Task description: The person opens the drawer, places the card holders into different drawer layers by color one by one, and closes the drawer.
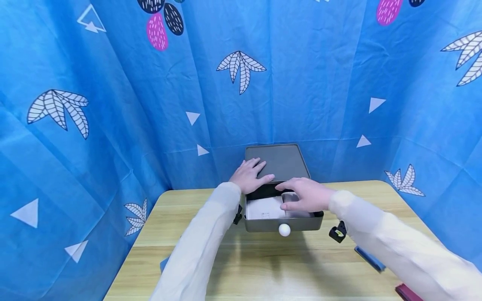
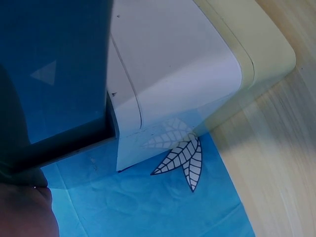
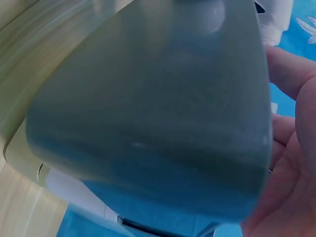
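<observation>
A small grey cabinet with a flat rimmed top [image 1: 282, 161] stands at the back of the table. Its grey drawer [image 1: 263, 225], with a round white knob [image 1: 284, 230], is pulled out towards me. Inside lie a white flat item [image 1: 265, 207] with a small printed mark and a greyish item on the right. My left hand [image 1: 250, 175] rests with spread fingers on the left front of the top. Over the drawer's right half is my right hand [image 1: 306, 195], thumb and fingers apart, partly covering the greyish item. White and cream sections [image 2: 182, 59] of the cabinet show in the left wrist view.
A blue item [image 1: 164, 264] is partly hidden by the left sleeve. On the right lie a flat blue item [image 1: 370, 258] and a dark red one [image 1: 406, 292] beside the right sleeve. A blue patterned curtain [image 1: 308, 92] hangs close behind the wooden table [image 1: 180, 217].
</observation>
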### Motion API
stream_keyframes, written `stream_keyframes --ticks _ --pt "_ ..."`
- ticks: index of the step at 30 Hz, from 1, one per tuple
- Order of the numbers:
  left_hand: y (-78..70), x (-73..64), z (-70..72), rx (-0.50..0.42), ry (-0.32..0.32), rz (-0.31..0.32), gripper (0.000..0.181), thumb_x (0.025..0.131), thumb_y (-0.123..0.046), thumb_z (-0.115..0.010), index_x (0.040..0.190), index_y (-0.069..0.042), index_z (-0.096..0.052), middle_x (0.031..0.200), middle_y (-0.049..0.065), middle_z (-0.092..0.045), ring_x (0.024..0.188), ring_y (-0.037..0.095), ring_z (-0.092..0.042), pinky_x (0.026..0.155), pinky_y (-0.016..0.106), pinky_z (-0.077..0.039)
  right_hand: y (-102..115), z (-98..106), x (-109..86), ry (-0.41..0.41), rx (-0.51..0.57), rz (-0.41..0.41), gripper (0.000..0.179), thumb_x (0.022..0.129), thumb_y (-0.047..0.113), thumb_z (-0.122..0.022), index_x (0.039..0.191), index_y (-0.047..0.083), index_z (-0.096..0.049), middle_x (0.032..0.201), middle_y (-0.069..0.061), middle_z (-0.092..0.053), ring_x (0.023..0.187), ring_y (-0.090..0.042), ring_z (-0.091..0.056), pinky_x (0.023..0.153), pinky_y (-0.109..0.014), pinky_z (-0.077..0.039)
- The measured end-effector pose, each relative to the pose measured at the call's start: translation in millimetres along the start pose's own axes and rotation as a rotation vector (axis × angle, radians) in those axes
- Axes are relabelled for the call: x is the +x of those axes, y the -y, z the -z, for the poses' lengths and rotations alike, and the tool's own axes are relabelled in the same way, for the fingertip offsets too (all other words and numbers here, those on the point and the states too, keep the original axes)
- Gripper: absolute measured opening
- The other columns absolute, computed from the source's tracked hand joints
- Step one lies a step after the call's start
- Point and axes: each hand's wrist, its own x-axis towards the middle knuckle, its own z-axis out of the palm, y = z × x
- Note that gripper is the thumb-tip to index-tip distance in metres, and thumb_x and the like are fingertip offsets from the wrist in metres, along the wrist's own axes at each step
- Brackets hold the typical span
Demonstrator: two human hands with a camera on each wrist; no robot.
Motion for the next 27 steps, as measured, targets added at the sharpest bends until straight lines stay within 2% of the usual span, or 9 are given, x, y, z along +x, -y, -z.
stream_keyframes --ticks 13,19,23,27 --pt "-1.8 -2.1 3.3 0.009 0.01 0.0 0.087 0.075 -0.078 -0.015 0.141 -0.024 -0.025 0.146 0.001 -0.019 0.133 0.018 -0.011 0.106 0.038 -0.004 -4.8 5.9 -27.1 -0.162 0.104 0.019 0.051 0.082 0.051 -0.053 0.124 0.022 -0.052 0.121 0.011 -0.051 0.113 -0.01 -0.044 0.092 -0.036 -0.037" --pt "-2.4 -2.9 2.2 0.01 0.016 0.021 0.089 0.073 -0.08 -0.013 0.141 -0.025 -0.024 0.146 0.0 -0.018 0.133 0.018 -0.01 0.106 0.037 -0.003 -2.4 3.3 -43.1 -0.24 0.187 0.018 0.05 0.082 0.048 -0.055 0.123 0.02 -0.052 0.118 0.011 -0.053 0.11 -0.009 -0.048 0.089 -0.036 -0.041" --pt "-2.5 -2.0 1.1 0.002 0.014 0.03 0.09 0.071 -0.081 -0.013 0.141 -0.025 -0.025 0.146 0.0 -0.018 0.133 0.018 -0.01 0.106 0.037 -0.002 0.7 -0.5 -54.2 -0.289 0.217 0.001 0.045 0.082 0.047 -0.056 0.121 0.025 -0.053 0.115 0.015 -0.054 0.107 -0.005 -0.048 0.087 -0.035 -0.042" --pt "-3.7 -0.8 2.5 0.005 0.027 0.022 0.091 0.071 -0.081 -0.012 0.141 -0.025 -0.024 0.146 0.0 -0.017 0.134 0.018 -0.01 0.106 0.037 -0.002 2.9 -5.6 -64.3 -0.325 0.243 0.04 0.037 0.083 0.042 -0.058 0.118 0.028 -0.054 0.111 0.015 -0.056 0.105 -0.004 -0.049 0.085 -0.036 -0.043"
